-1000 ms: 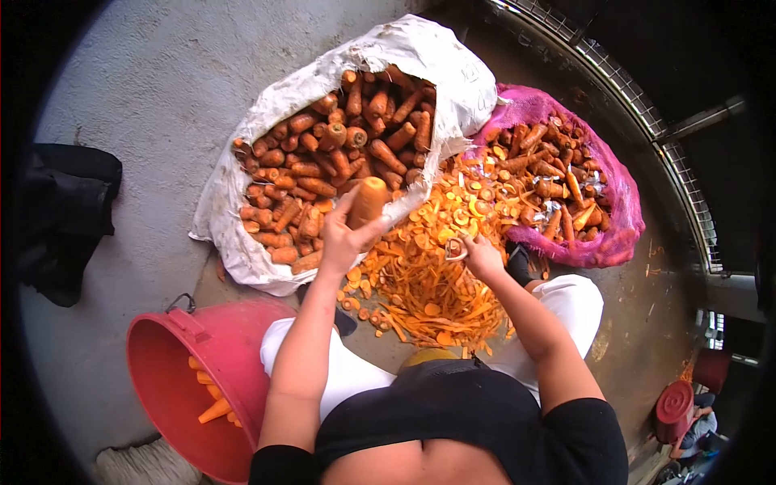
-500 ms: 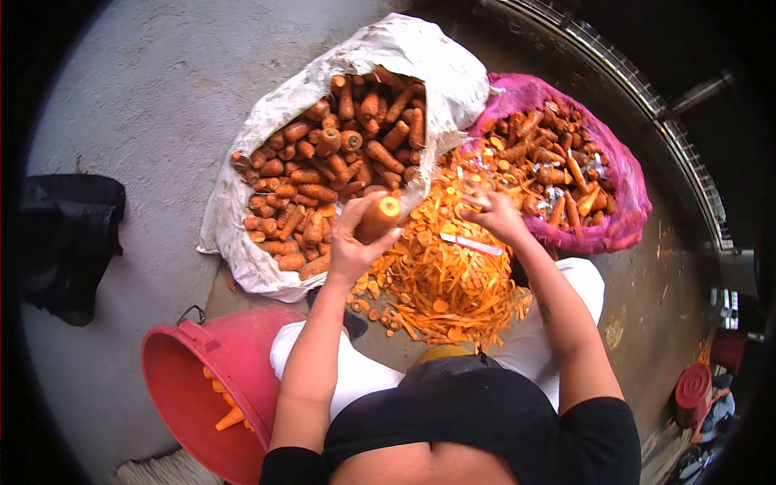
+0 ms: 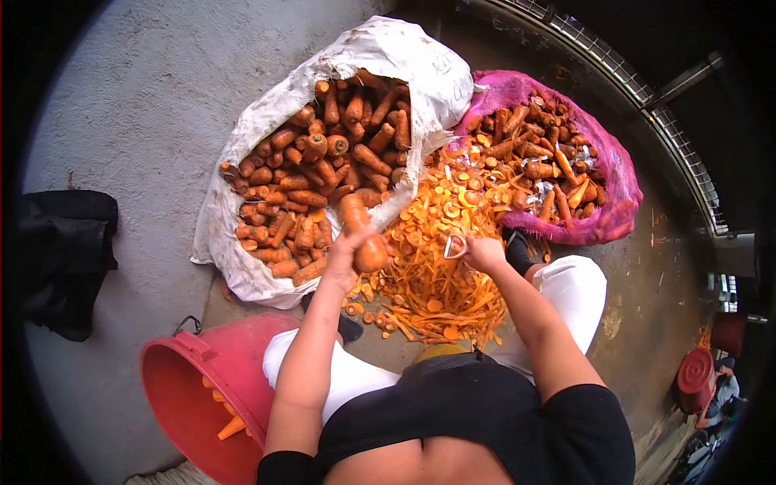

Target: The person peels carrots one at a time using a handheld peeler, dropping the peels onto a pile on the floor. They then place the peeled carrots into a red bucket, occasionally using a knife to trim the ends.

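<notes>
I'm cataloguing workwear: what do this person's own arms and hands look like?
Short black cloth sleeves leave both forearms bare, with no watch or bracelet visible. The left hand and right hand wear no gloves; whether there are rings is too small to tell.

Orange carrot [image 3: 361, 223], seemingly whitish peeler [image 3: 449, 246]

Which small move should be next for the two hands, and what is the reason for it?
Probably bring the peeler in the right hand to the carrot and draw one stroke along it. The left hand grips this carrot, the peeler is apart from it, and the carrot's surface looks duller than the bright orange pieces inside the red bucket.
</notes>
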Demonstrator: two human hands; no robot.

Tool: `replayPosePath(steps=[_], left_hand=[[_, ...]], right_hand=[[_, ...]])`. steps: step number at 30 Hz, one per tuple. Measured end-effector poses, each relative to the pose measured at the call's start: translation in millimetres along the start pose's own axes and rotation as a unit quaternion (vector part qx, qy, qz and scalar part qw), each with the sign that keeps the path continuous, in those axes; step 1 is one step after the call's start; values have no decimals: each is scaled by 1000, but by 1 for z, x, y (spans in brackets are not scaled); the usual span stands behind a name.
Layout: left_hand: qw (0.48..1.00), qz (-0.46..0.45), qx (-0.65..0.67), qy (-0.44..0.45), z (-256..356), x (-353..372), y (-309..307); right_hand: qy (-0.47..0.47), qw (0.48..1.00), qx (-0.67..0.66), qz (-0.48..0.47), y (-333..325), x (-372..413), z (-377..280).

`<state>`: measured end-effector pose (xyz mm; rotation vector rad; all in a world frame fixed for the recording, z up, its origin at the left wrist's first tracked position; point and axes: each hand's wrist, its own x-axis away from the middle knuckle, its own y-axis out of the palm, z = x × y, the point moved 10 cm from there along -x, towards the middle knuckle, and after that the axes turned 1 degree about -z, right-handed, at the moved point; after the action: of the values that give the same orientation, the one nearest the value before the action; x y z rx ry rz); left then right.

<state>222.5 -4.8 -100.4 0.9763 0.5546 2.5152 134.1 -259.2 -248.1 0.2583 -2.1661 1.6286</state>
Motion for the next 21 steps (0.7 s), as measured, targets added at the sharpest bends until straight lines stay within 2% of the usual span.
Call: replayPosePath(steps=[1, 2, 3, 4, 6, 7, 10, 13, 16, 17, 21], left_hand=[[993, 8, -113, 45, 9, 2, 0], [970, 14, -225, 89, 17, 3, 3], [941, 9, -283, 184, 30, 8, 13], [858, 37, -424, 288, 50, 23, 29], [713, 83, -613, 330, 59, 35, 41], [705, 79, -616, 343, 60, 38, 44], [687, 68, -620, 371, 59, 46, 55], [678, 65, -626, 380, 57, 51, 62], [675, 65, -625, 387, 52, 55, 68], [676, 64, -628, 380, 51, 54, 68], [680, 75, -626, 375, 50, 54, 67]], right_hand=[[17, 1000, 0, -7, -21, 4, -9], [16, 999, -32, 27, -49, 9, -21], [22, 995, -77, 59, -72, 15, -30], [29, 988, -121, 91, -92, 21, -38], [-21, 934, -304, 184, -132, 47, -61], [-44, 891, -391, 227, -146, 63, -69], [-127, 836, -485, 221, -155, 104, -104], [-183, 845, -456, 211, -168, 127, -132], [-186, 886, -390, 165, -148, 118, -138], [-192, 880, -387, 199, -152, 120, -137], [-166, 889, -382, 190, -151, 116, -135]])
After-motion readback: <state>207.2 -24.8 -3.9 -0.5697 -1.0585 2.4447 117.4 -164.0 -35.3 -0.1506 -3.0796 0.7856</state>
